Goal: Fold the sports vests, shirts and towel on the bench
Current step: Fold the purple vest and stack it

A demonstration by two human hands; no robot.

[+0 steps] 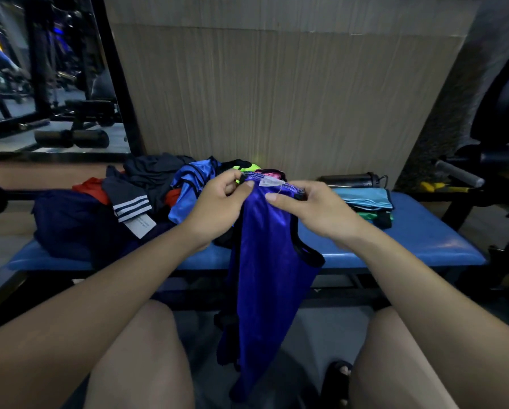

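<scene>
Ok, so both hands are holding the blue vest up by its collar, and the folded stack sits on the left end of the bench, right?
Not quite. Both hands, left and right, do hold the blue vest by its collar, but the folded stack sits on the right end of the bench; the head view shows the unfolded pile on the left.

Bench point(424, 231): blue padded top, dark frame under it.
Left end: loose heap of clothes point(135, 199), unfolded, navy, red, grey and blue pieces piled together.
Right end: folded stack point(371, 206), light blue piece on top, green and dark layers under it.
Behind stack: dark bottle point(347, 180), laid on its side.
</scene>
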